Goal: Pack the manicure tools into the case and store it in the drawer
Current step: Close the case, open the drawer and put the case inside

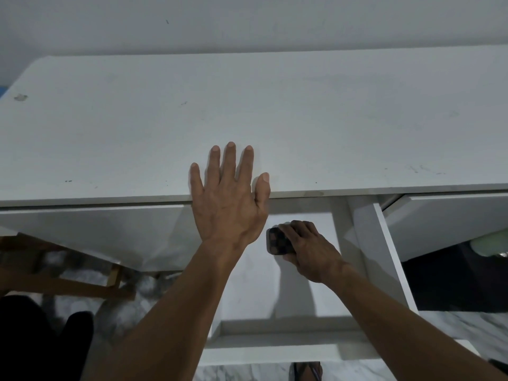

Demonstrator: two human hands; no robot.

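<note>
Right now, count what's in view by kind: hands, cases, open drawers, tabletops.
Hands: 2, the left hand flat on the tabletop edge, the right hand gripping the case
Cases: 1, the dark case inside the drawer
Open drawers: 1, the white drawer
Tabletops: 1, the white tabletop
Total: 5

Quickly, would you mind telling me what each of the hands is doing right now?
Left hand: open, fingers spread flat on the white desk top.
Right hand: gripping the dark manicure case inside the open drawer.
</note>
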